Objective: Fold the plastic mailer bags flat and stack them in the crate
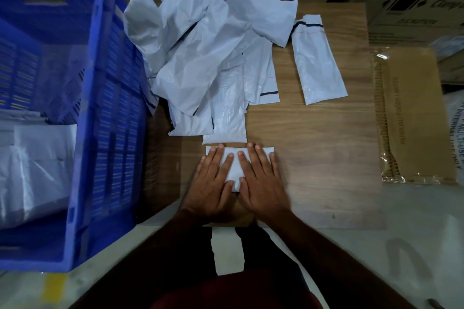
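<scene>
Left of the hands, the blue crate [82, 118] already holds flattened bags. A folded mailer bag [234, 170] is pressed flat under the left hand [213, 183] and right hand [261, 180], fingers straight and spread. Next, it likely must be gripped and carried leftward into the crate.

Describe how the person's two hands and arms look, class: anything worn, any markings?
Both the left hand and the right hand are bare: no gloves, rings or watch show. The forearms are bare too, with no sleeves in view. Nearer the body they fall into shadow.
</scene>
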The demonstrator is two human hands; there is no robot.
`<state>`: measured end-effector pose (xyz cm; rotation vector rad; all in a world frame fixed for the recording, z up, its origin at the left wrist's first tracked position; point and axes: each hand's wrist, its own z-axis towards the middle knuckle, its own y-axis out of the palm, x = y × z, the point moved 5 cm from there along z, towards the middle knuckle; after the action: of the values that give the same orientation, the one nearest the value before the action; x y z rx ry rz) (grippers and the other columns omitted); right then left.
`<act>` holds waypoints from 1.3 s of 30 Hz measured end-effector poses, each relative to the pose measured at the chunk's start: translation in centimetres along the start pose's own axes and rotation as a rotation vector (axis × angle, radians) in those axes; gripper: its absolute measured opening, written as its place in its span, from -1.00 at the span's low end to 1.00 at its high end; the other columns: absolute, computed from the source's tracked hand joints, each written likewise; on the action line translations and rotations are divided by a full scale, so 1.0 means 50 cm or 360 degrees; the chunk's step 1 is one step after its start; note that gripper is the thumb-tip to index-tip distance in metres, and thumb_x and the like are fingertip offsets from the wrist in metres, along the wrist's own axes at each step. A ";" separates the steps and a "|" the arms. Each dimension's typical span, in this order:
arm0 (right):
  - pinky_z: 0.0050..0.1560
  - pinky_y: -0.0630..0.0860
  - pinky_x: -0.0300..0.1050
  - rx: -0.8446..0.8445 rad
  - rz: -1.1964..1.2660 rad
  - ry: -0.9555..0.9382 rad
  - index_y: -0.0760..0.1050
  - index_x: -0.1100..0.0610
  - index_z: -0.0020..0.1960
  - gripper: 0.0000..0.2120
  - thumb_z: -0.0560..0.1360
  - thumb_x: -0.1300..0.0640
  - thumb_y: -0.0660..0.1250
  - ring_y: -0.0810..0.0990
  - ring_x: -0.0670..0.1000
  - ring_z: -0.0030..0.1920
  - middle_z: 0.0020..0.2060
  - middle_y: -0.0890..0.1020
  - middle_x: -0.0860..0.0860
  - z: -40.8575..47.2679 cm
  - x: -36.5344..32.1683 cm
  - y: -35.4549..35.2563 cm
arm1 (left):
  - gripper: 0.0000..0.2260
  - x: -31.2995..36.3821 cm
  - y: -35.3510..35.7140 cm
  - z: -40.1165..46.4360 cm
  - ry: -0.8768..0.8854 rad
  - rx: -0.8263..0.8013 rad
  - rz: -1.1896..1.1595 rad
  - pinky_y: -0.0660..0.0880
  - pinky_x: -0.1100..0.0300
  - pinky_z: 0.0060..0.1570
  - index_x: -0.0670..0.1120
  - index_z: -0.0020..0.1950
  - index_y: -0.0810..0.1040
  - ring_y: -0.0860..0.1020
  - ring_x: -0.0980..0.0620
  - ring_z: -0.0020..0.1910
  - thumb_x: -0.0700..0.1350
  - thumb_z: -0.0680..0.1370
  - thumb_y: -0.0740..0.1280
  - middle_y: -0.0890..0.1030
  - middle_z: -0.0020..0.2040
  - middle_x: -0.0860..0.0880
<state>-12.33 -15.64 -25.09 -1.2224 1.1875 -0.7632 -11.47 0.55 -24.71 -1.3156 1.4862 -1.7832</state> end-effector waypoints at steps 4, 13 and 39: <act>0.60 0.08 0.33 -0.0064 0.0086 0.0007 0.10 0.11 0.69 -0.37 0.66 -0.04 0.07 0.00 0.14 0.68 0.68 0.07 0.16 0.004 -0.005 -0.013 | -0.33 0.001 -0.015 -0.003 0.0030 -0.0041 -0.0053 0.04 -0.15 0.61 -0.19 0.67 0.14 0.00 -0.17 0.68 0.11 0.65 0.19 0.04 0.68 -0.22; 0.58 0.19 0.30 -0.0185 0.0042 -0.0221 0.04 0.05 0.70 -0.29 0.62 -0.10 0.13 0.01 0.17 0.68 0.68 0.01 0.19 -0.063 0.023 -0.053 | -0.32 -0.022 -0.034 -0.008 0.0452 -0.0150 0.0243 0.40 -0.09 0.47 -0.04 0.71 -0.10 0.29 -0.20 0.59 -0.02 0.66 0.16 0.20 0.66 -0.18; 0.61 0.11 0.24 0.0007 0.0055 -0.0079 0.18 0.12 0.66 -0.36 0.62 -0.04 0.12 0.11 0.15 0.66 0.66 0.16 0.16 0.010 -0.045 -0.005 | -0.44 -0.015 -0.013 -0.019 -0.0155 0.0021 0.0021 0.11 -0.12 0.59 -0.19 0.64 0.24 0.16 -0.15 0.65 -0.01 0.66 0.07 0.19 0.66 -0.17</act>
<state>-12.41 -13.47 -24.30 -1.2075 1.1627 -0.7056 -11.82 1.82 -24.36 -1.3631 1.4249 -1.6932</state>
